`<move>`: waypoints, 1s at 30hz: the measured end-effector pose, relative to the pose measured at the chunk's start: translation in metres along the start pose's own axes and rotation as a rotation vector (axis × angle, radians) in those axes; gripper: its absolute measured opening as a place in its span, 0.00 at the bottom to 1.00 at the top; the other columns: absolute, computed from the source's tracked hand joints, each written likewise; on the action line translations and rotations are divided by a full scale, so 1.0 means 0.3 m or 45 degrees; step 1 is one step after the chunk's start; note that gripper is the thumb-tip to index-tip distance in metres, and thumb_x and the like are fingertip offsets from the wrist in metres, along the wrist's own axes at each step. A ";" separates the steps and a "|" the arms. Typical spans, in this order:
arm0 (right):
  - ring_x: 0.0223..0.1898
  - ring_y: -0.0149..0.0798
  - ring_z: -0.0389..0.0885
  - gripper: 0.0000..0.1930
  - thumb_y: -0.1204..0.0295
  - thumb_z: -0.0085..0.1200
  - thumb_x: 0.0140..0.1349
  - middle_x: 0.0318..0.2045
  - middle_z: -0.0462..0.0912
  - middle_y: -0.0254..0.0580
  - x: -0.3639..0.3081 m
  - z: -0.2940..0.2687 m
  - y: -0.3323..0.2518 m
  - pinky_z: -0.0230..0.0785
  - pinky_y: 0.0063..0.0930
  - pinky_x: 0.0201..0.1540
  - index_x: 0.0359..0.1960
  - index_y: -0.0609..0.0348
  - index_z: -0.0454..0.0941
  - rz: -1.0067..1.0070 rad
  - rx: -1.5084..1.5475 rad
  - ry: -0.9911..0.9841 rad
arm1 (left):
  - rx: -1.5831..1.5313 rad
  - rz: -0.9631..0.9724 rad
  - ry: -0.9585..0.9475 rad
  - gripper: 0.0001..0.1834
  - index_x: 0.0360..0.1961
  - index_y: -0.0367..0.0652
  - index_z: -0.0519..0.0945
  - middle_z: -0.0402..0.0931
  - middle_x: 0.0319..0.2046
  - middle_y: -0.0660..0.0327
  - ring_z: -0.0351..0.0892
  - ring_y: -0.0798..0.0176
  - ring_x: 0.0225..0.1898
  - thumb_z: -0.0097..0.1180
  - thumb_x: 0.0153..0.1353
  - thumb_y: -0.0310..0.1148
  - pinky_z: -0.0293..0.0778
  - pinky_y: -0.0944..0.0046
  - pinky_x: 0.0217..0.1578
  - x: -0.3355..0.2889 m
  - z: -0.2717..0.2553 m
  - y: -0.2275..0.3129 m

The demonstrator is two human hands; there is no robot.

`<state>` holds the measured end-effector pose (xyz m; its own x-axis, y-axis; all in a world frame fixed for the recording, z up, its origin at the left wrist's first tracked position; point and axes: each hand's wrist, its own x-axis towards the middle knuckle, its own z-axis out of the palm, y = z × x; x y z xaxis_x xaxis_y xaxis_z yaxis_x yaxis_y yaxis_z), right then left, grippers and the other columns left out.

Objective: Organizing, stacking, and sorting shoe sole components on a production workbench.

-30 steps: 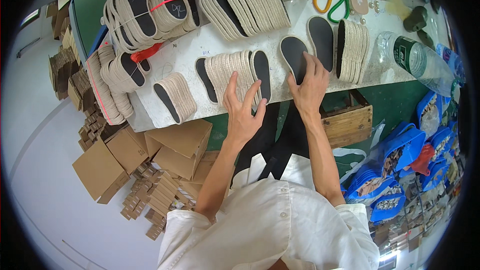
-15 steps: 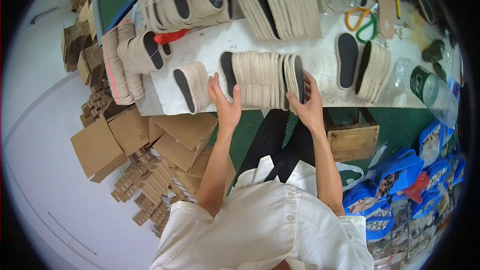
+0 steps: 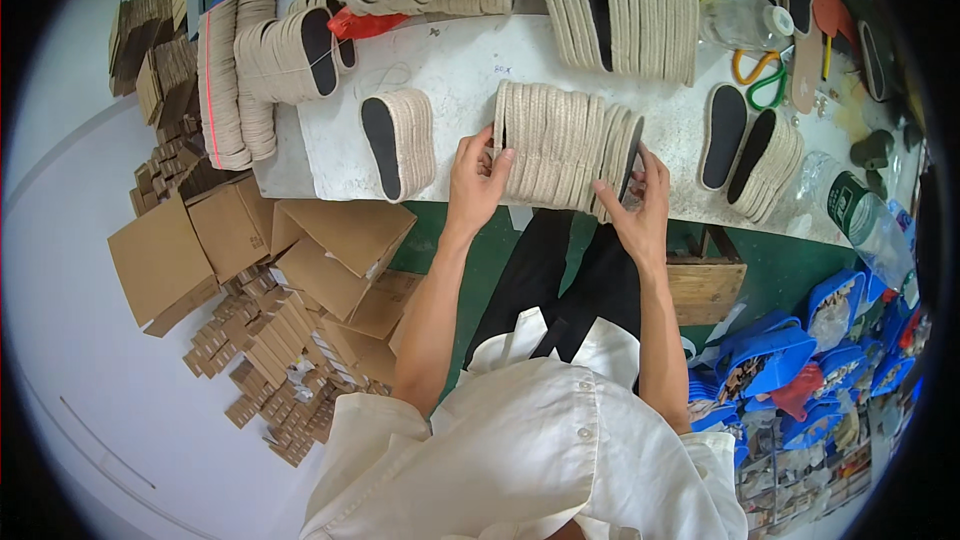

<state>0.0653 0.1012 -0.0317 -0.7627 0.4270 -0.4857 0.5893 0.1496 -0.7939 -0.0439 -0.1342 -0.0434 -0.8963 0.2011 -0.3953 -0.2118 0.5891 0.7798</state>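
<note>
A row of rope-woven shoe soles stands on edge near the table's front, packed side by side. At its left end my left hand grips it, fingers behind and thumb in front. My right hand clasps the right end, its thumb on the front edge and its fingers over the dark face of the last sole. The right-hand soles lean slightly. Left of the row, apart from my hands, stands a shorter stack of soles with a black face outward.
On the white table are a tied bundle of soles, a taller stack, a single black-faced sole, orange-and-green-handled scissors and a clear plastic bottle. Cardboard boxes lie lower left; blue bins lower right.
My left hand has moved right onto the row's left end. The row looks tighter, and its black left face no longer shows. The whole view has shifted slightly.
</note>
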 end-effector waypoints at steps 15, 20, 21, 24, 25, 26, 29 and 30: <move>0.67 0.56 0.64 0.57 0.56 0.78 0.51 0.68 0.59 0.57 -0.007 0.085 0.053 0.62 0.46 0.69 0.77 0.65 0.53 -0.187 -0.212 0.083 | -0.060 0.048 -0.036 0.31 0.64 0.33 0.74 0.76 0.52 0.55 0.79 0.62 0.45 0.71 0.63 0.33 0.80 0.62 0.44 0.031 -0.033 0.010; 0.69 0.62 0.60 0.61 0.53 0.78 0.49 0.69 0.58 0.64 -0.009 0.091 0.034 0.55 0.51 0.72 0.77 0.69 0.50 -0.153 -0.155 0.083 | -0.041 0.062 -0.048 0.30 0.63 0.34 0.75 0.77 0.52 0.54 0.80 0.62 0.45 0.71 0.63 0.33 0.80 0.63 0.43 0.029 -0.030 0.034; 0.69 0.63 0.59 0.63 0.52 0.78 0.48 0.70 0.57 0.65 -0.017 0.107 0.014 0.53 0.53 0.72 0.77 0.69 0.47 -0.155 -0.242 0.115 | -0.037 0.071 -0.040 0.30 0.63 0.34 0.75 0.77 0.51 0.54 0.80 0.62 0.45 0.71 0.63 0.33 0.80 0.63 0.43 0.028 -0.031 0.037; 0.68 0.68 0.57 0.69 0.47 0.78 0.46 0.71 0.54 0.69 -0.025 0.156 -0.026 0.47 0.60 0.71 0.79 0.66 0.41 -0.156 -0.377 0.170 | -0.016 0.100 -0.030 0.30 0.63 0.34 0.75 0.77 0.51 0.53 0.80 0.62 0.44 0.71 0.63 0.33 0.80 0.63 0.43 0.025 -0.028 0.038; 0.68 0.68 0.56 0.69 0.46 0.78 0.46 0.71 0.52 0.70 -0.026 0.166 -0.034 0.46 0.60 0.71 0.79 0.65 0.41 -0.135 -0.399 0.181 | 0.002 0.116 -0.024 0.30 0.63 0.34 0.76 0.77 0.51 0.53 0.81 0.61 0.44 0.71 0.63 0.33 0.80 0.62 0.43 0.022 -0.027 0.037; 0.68 0.68 0.55 0.69 0.45 0.78 0.46 0.71 0.51 0.70 -0.026 0.171 -0.037 0.46 0.61 0.71 0.79 0.64 0.41 -0.114 -0.421 0.191 | 0.004 0.114 -0.025 0.30 0.63 0.34 0.76 0.77 0.51 0.53 0.81 0.61 0.44 0.71 0.63 0.33 0.80 0.62 0.43 0.022 -0.028 0.035; 0.68 0.67 0.54 0.69 0.45 0.77 0.46 0.72 0.49 0.70 -0.019 0.161 -0.017 0.45 0.60 0.71 0.79 0.62 0.41 -0.152 -0.394 0.182 | 0.023 0.105 -0.039 0.30 0.63 0.34 0.75 0.77 0.51 0.53 0.81 0.61 0.43 0.70 0.63 0.33 0.79 0.62 0.43 0.025 -0.027 0.035; 0.68 0.67 0.54 0.69 0.45 0.77 0.46 0.72 0.49 0.70 -0.021 0.160 -0.016 0.45 0.60 0.71 0.79 0.62 0.41 -0.151 -0.395 0.181 | 0.027 0.125 -0.035 0.30 0.63 0.34 0.76 0.77 0.51 0.53 0.81 0.61 0.43 0.70 0.63 0.33 0.79 0.62 0.43 0.023 -0.027 0.036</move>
<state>0.0544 0.0550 -0.0425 -0.7990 0.5067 -0.3237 0.5682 0.4601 -0.6823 -0.0555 -0.1330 -0.0338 -0.9010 0.2801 -0.3312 -0.1150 0.5820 0.8050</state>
